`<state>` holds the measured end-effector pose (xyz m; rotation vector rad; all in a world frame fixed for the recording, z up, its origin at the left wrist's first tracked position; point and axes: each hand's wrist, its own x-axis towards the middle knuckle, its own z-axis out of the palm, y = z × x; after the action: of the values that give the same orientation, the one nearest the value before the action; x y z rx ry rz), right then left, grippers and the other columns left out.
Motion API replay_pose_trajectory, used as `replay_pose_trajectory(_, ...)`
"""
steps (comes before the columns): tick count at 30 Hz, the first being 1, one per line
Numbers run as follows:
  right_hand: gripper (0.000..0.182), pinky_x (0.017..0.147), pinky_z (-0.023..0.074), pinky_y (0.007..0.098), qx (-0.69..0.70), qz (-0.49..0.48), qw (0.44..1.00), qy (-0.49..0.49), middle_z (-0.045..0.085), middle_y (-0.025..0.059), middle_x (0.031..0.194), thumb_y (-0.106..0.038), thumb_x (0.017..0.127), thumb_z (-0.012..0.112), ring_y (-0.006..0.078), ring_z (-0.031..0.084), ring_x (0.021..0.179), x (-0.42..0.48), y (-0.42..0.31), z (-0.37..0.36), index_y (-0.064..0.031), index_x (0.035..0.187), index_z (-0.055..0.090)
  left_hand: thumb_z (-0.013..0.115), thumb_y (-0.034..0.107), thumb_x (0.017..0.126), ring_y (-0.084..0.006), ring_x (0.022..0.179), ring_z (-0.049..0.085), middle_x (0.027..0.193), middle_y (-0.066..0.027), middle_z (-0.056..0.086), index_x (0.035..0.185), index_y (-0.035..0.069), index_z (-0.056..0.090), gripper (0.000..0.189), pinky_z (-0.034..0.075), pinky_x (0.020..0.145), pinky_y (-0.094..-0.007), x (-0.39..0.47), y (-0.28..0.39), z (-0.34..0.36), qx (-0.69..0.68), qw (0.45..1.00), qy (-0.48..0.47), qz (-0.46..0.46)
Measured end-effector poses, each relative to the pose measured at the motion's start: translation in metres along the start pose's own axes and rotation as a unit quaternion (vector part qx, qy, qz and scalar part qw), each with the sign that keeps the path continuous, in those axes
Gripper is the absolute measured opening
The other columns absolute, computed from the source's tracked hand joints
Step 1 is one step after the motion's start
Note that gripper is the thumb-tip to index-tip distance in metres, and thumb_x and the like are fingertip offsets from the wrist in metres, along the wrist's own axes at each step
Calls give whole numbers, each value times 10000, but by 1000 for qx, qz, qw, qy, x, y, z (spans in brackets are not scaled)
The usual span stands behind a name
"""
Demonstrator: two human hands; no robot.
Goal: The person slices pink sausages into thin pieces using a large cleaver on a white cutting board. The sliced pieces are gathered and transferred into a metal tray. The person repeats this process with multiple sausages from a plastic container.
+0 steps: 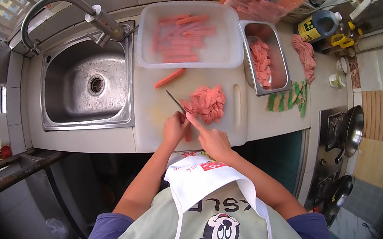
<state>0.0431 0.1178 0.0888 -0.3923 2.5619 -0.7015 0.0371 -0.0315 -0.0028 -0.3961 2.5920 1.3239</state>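
Observation:
My left hand (175, 128) is curled around a pink sausage stick (188, 134), whose end shows below the fingers. My right hand (213, 140) grips a knife with its index finger stretched forward; the handle is hidden in the hand. The narrow knife blade (175, 100) points up and left across the stick, seen nearly edge-on. Beside the blade, thin pink slices (210, 102) lie heaped on the white cutting board (154, 129). One whole pink stick (169, 78) rests farther back on the board, near the translucent plastic tub (217, 59).
More sticks (184, 38) fill part of the tub. A steel pan (280, 84) to its right contains pink slices (260, 61). Behind stands a plastic bag of sticks (257, 6). A sink (71, 96) with a faucet (102, 22) is left; a gas stove (325, 151) is right.

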Motion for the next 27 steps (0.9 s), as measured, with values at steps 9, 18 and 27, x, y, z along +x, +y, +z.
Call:
replay_pose_trajectory(9,749,476,459,432,9,-25,999,27,544,140,532,-69,770,514,323,555,474,2,4,5,-369,1387,214,634,287,743,-341,558,581,586,-172,572,674,3,540,306,459,536,-392,3,0,-1,-11,1000,-5,7)
replay_pose_trajectory(18,715,489,450,413,16,-20,999,25,537,133,562,-62,775,502,323,544,493,2,6,3,-346,1382,252,626,278,749,-337,570,588,615,-173,588,712,-1,551,291,460,547,-396,3,0,-2,-12,1000,-20,-5)
replay_pose_trajectory(27,750,496,471,445,23,-17,998,58,541,139,534,-65,767,518,335,559,488,10,14,17,-370,1385,221,626,276,736,-350,588,586,619,-170,586,696,9,537,285,465,558,-412,-4,-2,-1,26,999,-24,5)
